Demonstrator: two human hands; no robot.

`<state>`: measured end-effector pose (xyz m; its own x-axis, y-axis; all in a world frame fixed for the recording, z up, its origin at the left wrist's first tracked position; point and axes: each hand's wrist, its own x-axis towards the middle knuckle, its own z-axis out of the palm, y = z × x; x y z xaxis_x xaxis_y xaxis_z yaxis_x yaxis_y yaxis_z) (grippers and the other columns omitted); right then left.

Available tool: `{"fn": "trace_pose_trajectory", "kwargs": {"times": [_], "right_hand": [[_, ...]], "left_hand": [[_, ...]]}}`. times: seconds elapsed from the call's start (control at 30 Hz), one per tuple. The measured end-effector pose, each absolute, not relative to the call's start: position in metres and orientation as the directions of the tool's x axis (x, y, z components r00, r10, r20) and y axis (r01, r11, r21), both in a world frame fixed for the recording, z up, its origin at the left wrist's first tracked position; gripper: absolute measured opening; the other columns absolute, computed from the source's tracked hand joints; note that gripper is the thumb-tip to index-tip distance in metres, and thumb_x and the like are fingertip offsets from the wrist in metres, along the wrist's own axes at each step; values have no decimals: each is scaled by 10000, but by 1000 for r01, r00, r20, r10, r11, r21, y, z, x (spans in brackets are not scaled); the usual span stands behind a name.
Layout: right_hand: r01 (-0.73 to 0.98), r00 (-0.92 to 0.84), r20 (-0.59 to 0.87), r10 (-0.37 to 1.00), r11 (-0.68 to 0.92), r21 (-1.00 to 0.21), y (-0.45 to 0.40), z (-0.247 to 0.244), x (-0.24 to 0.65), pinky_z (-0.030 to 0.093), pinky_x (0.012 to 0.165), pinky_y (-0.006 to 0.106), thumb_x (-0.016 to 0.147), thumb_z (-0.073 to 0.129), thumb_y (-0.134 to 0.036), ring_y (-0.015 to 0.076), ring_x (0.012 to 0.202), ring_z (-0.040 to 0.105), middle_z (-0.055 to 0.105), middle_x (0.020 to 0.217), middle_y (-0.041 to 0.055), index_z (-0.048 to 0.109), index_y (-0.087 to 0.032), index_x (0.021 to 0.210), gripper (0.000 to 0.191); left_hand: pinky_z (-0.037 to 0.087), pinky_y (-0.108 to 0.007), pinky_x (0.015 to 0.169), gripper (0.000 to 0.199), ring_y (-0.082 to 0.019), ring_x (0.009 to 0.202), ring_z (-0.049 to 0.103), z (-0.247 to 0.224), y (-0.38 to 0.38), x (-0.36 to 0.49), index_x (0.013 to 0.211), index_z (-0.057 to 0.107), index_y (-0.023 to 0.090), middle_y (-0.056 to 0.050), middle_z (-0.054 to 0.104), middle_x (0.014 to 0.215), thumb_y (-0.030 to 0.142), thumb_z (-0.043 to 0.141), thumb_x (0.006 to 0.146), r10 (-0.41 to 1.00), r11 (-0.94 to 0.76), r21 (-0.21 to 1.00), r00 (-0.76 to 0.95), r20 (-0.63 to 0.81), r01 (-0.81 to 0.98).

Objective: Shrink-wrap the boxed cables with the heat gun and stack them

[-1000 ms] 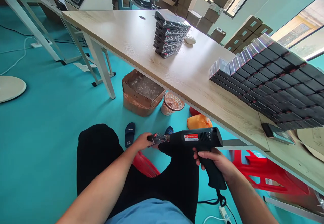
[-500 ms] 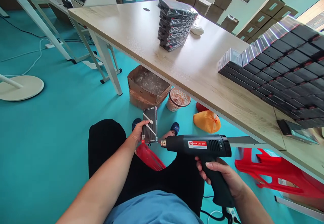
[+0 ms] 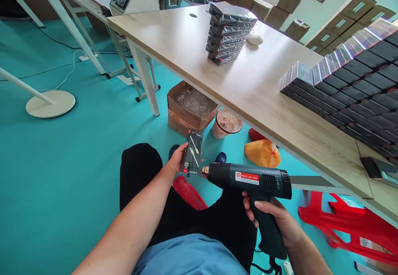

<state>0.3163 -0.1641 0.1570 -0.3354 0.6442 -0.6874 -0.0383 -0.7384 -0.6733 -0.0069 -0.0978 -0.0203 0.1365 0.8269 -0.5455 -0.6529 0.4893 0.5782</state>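
Note:
My left hand [image 3: 178, 158] is closed around a slim black box [image 3: 193, 153] with a picture of white cable connectors on its front. It holds the box upright above my lap, slightly tilted. My right hand [image 3: 273, 217] grips the handle of a dark heat gun [image 3: 248, 179] with a red and white label. The gun's metal nozzle [image 3: 205, 170] points left, a short gap from the lower right edge of the box. The trigger is hidden by my fingers.
On the wooden table [image 3: 174, 39] stand a stack of film-wrapped black boxes [image 3: 228, 32] and a large block of black boxes [image 3: 354, 84]. Beneath are a carton of clear film [image 3: 192, 105], a patterned bin [image 3: 226, 124], an orange bag [image 3: 263, 153] and a red stool [image 3: 345, 221].
The box has turned in my left hand, so its front picture faces differently and one side edge shows. My right hand keeps hold of the heat gun. The whole view has shifted slightly.

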Motion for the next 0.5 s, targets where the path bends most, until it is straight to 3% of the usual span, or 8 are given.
{"fn": "trace_pose_trajectory", "kwargs": {"times": [0.1,0.17,0.3,0.5], "right_hand": [[91,-341,-689,639,-707,-701,-169,160,304,494,572,308,741,859,-390,204,700,641,732,896,88,768,-165,1065,405],[155,-347,-681,645,-676,-720,-172,160,296,495,577,319,738,864,-402,208,702,640,733,901,84,763,-168,1060,410],[231,-365,-675,641,-640,-733,-174,155,288,496,573,321,736,862,-431,202,692,636,726,885,69,754,-178,1040,411],[323,-424,-658,623,-574,-752,-163,139,279,504,584,340,762,824,-441,213,705,639,719,862,73,753,-170,949,336]], "left_hand": [[521,-305,618,370,-173,624,616,-37,-96,-1,952,631,200,1,624,699,424,802,713,790,526,679,-1,-613,-512],[458,-264,549,374,-146,580,568,-47,-96,2,942,598,208,25,587,681,382,828,703,747,574,721,-112,-655,-389],[461,-268,567,482,-170,650,621,-56,-97,3,1061,573,203,-11,649,777,429,836,726,687,636,722,-225,-691,-272],[506,-304,603,606,-200,681,653,-48,-97,8,1176,531,202,-21,656,822,442,849,719,667,659,698,-213,-714,-281]]}}
